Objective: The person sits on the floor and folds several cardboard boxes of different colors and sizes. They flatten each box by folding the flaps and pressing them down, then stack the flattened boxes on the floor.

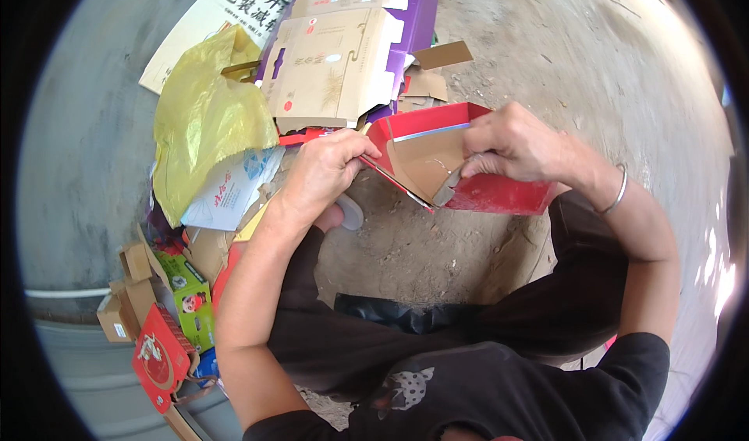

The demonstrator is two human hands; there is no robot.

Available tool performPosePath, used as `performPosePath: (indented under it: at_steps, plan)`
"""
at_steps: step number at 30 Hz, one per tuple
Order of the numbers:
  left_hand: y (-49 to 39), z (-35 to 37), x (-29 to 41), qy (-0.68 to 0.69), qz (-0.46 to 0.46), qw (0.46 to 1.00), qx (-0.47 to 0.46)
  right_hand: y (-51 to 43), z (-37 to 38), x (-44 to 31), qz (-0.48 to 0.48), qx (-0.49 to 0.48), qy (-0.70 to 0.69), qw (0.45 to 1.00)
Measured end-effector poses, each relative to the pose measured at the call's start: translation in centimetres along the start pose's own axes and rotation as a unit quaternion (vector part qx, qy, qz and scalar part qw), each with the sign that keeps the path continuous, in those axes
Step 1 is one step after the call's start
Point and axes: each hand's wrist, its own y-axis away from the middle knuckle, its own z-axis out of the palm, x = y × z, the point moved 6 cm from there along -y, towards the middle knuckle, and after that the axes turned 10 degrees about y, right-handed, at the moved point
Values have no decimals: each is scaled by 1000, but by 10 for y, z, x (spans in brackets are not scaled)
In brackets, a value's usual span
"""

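Between my hands is a red cardboard box (497, 194), partly opened out, its plain brown inside facing up. My left hand (336, 157) pinches the box's left edge between thumb and fingers. On the other side, my right hand (509, 145) grips a torn flap, where grey-brown ragged board shows at the fingertips. The box is held above the dirt floor (404, 248), in front of my bent knees. Just beyond my left hand lies a flattened beige carton (327, 61) on a purple one (421, 26).
Left of my left arm, a yellow plastic bag (205, 119) covers part of a cardboard pile. A white-blue printed sheet (234, 189), a green box (190, 300), a red gift box (161, 356) and a brown carton (129, 295) lie along the wall (82, 166). Brown cardboard scraps (442, 55) lie beyond the red box.
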Motion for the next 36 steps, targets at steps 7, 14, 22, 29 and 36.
performPosePath:
  at_steps: [7, 14, 22, 29, 36]
  plan:
    - [-10, 12, 2, 29, -7, 998, -59, -19, 19, 1, 30, -61, -3, 998]
    - [-48, -1, 2, -57, 69, 996, -31, -40, 18, 27, 107, -33, -81, 990]
    - [-28, -4, -23, -182, 41, 982, 30, -15, 52, 75, 235, -2, -127, 964]
    - [13, 42, -8, -100, 132, 972, 165, -13, 52, 120, 276, 39, -173, 945]
    - [16, 118, -42, 171, -29, 976, 136, -27, 65, 126, 298, 23, -135, 945]
